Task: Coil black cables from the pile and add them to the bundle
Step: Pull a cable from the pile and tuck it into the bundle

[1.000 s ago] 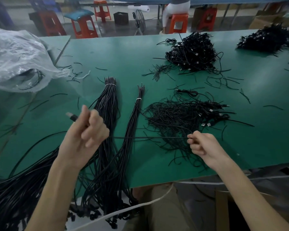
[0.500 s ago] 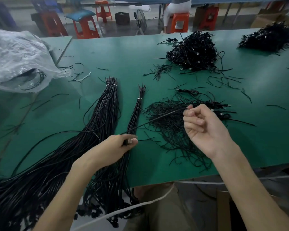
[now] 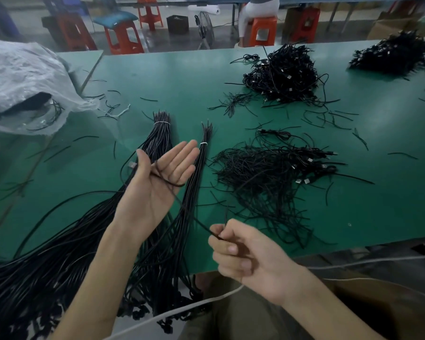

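My left hand [image 3: 155,190] is raised palm up over the bundles, fingers straight. A single black cable [image 3: 196,223] lies looped across its palm, with the metal plug end [image 3: 133,165] poking out behind the thumb. From there the cable runs down to my right hand [image 3: 245,256], which pinches it between thumb and curled fingers near the table's front edge. The loose pile of black cables [image 3: 268,177] lies to the right of both hands. A thick tied bundle [image 3: 160,136] and a thin tied bundle [image 3: 201,155] stretch from mid-table toward me.
On the green table [image 3: 182,77], two more cable heaps sit at the back: one at centre right [image 3: 282,74], one at far right [image 3: 393,55]. A crumpled clear plastic bag [image 3: 22,79] lies at the left. Short black ties are scattered about. Orange stools stand beyond the table.
My left hand has lifted off the bundle, turned palm up and spread its fingers, with the cable now across the palm. My right hand has dropped from the pile toward the front edge, drawing the cable along.
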`<state>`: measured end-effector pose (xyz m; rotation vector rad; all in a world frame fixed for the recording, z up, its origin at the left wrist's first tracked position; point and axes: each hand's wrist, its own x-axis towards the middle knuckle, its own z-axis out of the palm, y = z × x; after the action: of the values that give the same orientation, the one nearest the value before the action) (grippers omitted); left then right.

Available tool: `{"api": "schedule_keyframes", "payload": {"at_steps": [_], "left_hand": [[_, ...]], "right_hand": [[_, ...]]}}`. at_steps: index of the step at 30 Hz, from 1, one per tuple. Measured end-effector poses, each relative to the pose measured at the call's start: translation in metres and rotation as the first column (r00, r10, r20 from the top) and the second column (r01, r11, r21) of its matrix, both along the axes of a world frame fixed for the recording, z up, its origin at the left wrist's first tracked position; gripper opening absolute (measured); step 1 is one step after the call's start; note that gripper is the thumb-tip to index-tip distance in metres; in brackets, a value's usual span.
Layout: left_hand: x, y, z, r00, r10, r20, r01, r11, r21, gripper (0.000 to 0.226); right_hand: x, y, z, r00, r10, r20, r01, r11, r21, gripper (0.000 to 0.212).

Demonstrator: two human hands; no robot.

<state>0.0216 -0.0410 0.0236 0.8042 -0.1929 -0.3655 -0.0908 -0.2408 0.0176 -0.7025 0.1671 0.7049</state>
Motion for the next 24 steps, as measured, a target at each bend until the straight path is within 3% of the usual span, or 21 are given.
{"api": "schedule_keyframes", "payload": {"at_steps": [2,4,5,7,8,10,12,15,21,24], "left_hand": [[-0.006,0.006,0.006,0.991,-0.127,-0.045,0.114,0.967,-0.230,0.067],[-0.014,0.010,0.012,0.965,-0.264,0.013,0.258,0.930,-0.263,0.059],[-0.018,0.011,0.014,0.950,-0.309,0.051,0.313,0.933,-0.177,0.058],[-0.027,0.014,0.016,0.922,-0.365,0.127,0.343,0.925,0.165,0.058],[-0.031,0.014,0.016,0.898,-0.408,0.167,0.326,0.869,0.372,0.060],[-0.036,0.015,0.016,0.815,-0.550,0.182,0.291,0.660,0.693,0.064],[-0.040,0.010,0.014,0.751,-0.649,0.122,0.296,0.496,0.816,0.065],[-0.041,0.001,0.007,0.745,-0.658,0.108,0.218,0.394,0.893,0.059],[-0.037,-0.004,-0.006,0.847,-0.494,0.198,0.050,0.444,0.895,0.054],[-0.043,-0.014,-0.011,0.951,-0.275,0.138,0.076,0.645,0.761,0.058]], "right_hand": [[0.006,-0.001,-0.012,0.996,-0.059,-0.071,0.056,0.998,-0.041,0.009],[0.016,-0.005,-0.017,0.979,-0.163,-0.123,0.155,0.985,-0.072,0.010],[0.022,-0.008,-0.017,0.969,-0.211,-0.131,0.202,0.976,-0.082,0.010],[0.033,-0.013,-0.014,0.952,-0.287,-0.108,0.277,0.956,-0.101,0.011],[0.037,-0.014,-0.011,0.947,-0.310,-0.082,0.301,0.947,-0.114,0.011],[0.043,-0.016,-0.004,0.948,-0.318,-0.016,0.313,0.939,-0.144,0.010],[0.046,-0.013,0.003,0.954,-0.293,0.056,0.298,0.938,-0.177,0.009],[0.047,-0.003,0.011,0.954,-0.254,0.161,0.286,0.931,-0.228,0.005],[0.041,0.014,0.012,0.940,-0.166,0.298,0.260,0.914,-0.311,0.011],[0.036,0.021,0.007,0.950,-0.165,0.264,0.231,0.941,-0.245,0.014]]}}
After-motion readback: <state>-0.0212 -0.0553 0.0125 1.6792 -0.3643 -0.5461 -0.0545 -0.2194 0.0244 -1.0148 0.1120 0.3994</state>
